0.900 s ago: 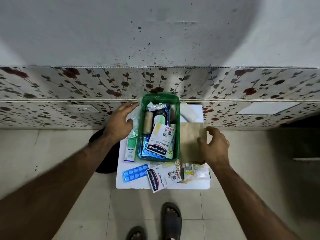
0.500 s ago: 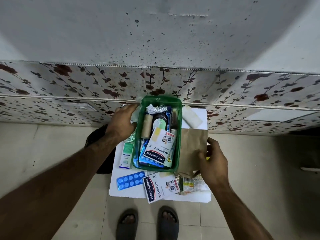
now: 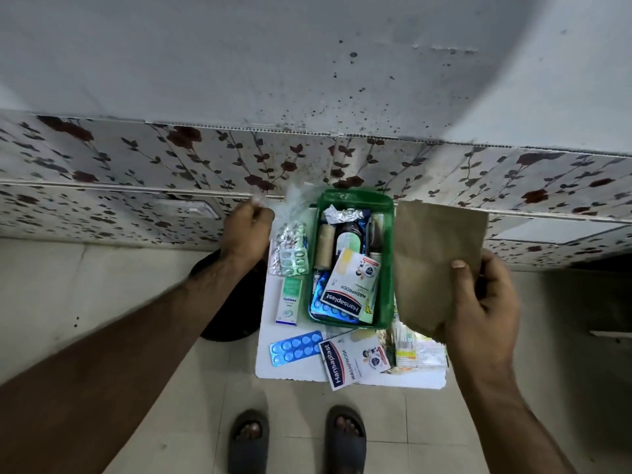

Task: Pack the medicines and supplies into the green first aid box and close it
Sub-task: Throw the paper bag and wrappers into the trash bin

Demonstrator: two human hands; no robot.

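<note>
The green first aid box (image 3: 388, 268) stands open on a white board (image 3: 294, 371), filled with a Hansaplast packet (image 3: 349, 292), a bottle, a bandage roll and blister strips. My left hand (image 3: 246, 234) grips the top of a clear plastic bag of tablet strips (image 3: 289, 248), lifted just left of the box. My right hand (image 3: 482, 302) holds a brown paper bag (image 3: 437, 254) up, right of the box. On the board lie a green-white carton (image 3: 290, 301), a blue blister strip (image 3: 295, 347), a second Hansaplast packet (image 3: 352, 359) and small sachets (image 3: 413, 350).
The board sits on a tiled floor in front of a flower-patterned wall panel (image 3: 136, 165). A black round object (image 3: 232, 302) lies under the board's left side. My two sandalled feet (image 3: 297, 443) stand just below the board.
My right hand has picked the brown paper bag up off the board. My left hand closed on the clear bag of tablet strips and raised it beside the box.
</note>
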